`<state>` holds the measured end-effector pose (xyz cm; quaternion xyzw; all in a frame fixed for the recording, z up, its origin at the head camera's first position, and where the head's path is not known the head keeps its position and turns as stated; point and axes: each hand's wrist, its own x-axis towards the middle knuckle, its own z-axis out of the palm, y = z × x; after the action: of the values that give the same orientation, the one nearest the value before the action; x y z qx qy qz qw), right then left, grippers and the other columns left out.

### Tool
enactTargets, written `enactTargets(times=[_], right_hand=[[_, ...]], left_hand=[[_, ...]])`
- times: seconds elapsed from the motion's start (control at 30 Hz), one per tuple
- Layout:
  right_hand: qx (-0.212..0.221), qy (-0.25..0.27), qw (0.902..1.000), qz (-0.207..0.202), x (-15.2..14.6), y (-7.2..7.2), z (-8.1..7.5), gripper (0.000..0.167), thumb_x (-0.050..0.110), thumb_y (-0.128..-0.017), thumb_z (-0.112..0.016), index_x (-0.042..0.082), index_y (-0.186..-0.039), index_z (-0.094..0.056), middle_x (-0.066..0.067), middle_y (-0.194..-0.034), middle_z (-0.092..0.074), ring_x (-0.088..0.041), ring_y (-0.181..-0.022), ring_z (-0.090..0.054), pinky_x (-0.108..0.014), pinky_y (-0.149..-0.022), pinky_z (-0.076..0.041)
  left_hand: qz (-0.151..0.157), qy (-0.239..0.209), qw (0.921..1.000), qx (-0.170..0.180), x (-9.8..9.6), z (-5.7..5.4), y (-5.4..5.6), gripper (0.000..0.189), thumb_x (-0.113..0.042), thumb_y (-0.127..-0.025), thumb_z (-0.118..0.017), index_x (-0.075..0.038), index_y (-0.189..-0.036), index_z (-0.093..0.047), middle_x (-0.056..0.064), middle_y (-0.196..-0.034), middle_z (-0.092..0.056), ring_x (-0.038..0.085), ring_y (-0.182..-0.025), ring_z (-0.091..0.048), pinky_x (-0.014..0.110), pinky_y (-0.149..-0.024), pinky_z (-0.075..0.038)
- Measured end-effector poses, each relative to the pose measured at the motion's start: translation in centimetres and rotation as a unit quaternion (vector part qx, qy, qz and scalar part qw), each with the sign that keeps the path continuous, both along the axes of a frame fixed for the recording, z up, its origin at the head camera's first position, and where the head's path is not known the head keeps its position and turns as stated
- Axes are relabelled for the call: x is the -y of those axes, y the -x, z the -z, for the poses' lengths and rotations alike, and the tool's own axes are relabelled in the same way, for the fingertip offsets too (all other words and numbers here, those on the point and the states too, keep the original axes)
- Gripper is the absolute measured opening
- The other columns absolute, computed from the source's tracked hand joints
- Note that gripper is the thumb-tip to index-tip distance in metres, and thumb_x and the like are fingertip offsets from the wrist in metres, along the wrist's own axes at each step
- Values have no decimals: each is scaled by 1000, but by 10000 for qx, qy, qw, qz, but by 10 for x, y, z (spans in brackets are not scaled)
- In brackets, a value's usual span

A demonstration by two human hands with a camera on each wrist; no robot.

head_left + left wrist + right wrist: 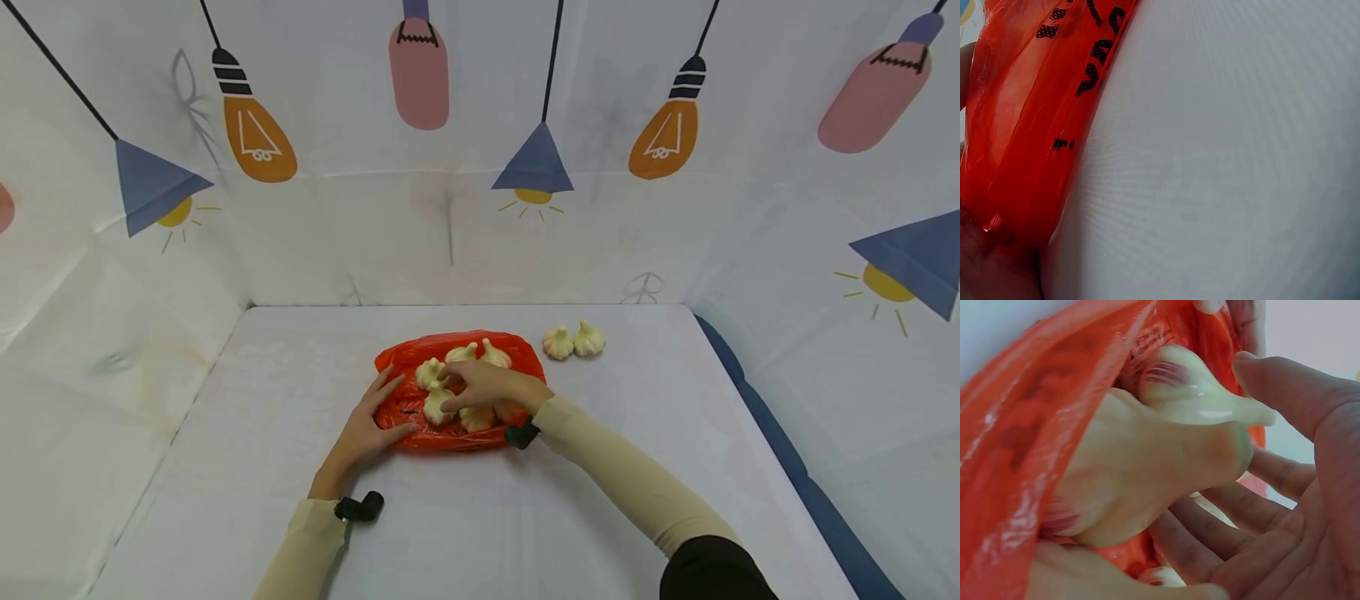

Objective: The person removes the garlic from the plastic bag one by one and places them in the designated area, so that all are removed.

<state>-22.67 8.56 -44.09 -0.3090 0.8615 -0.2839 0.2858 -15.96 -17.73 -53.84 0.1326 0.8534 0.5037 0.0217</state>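
A red plastic bag point(405, 354) lies opened out on the table with several pale garlic bulbs point(438, 407) in it. At its left side my left hand point(365, 435) rests with fingers spread along the bag's edge, the thumb over the near side. From the right my right hand point(491, 385) reaches over the bulbs, thumb and fingers apart. In the right wrist view, the thumb and fingers stand around the stem of one garlic bulb point(1191, 387), without clearly gripping it. Black print shows on the bag point(1035, 125) in the left wrist view.
Two more garlic bulbs point(573, 342) sit side by side on the white table point(450, 525), behind and right of the bag. A white sheet point(330, 233) printed with lamps hangs around the table. Dark blue material point(772, 433) runs along the right edge.
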Motion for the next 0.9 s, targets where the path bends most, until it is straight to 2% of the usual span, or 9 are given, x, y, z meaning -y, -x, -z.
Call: enactTargets(times=[0.17, 0.37, 0.63, 0.9], right_hand=[[72, -10, 9999, -100, 5, 1, -2, 59, 36, -95, -75, 10, -144, -56, -6, -140, -63, -19, -126, -61, -37, -108, -51], [-21, -268, 9996, -127, 9, 4, 4, 60, 34, -94, -76, 10, -145, -56, -4, -140, -63, -16, -121, -59, -36, -109, -49], [-86, -439, 9989, -161, 15, 5, 5, 49, 23, -94, -77, 11, -139, -61, -1, -129, -66, -18, -117, -61, -35, -107, -51], [-8, -396, 9992, -104, 15, 4, 5, 44, 23, -93, -78, 12, -133, -64, 2, -121, -67, -16, -110, -61, -32, -102, -52]], left_hand=[[-20, 7, 10000, 26, 0, -1, -1, 86, -36, -83, -86, -19, -157, -45, 5, -173, -19, 41, -158, -15, 71, -121, -21], [-28, 38, 10000, 65, 1, 0, 0, 87, -37, -83, -86, -20, -158, -44, 4, -173, -19, 40, -159, -14, 70, -121, -20], [-59, 95, 9999, 106, 1, 2, 1, 88, -39, -83, -86, -22, -158, -43, 3, -173, -19, 39, -159, -14, 71, -121, -20], [-43, 87, 9999, 142, 1, 2, 1, 88, -39, -83, -86, -22, -158, -43, 0, -173, -19, 37, -159, -14, 71, -122, -20]])
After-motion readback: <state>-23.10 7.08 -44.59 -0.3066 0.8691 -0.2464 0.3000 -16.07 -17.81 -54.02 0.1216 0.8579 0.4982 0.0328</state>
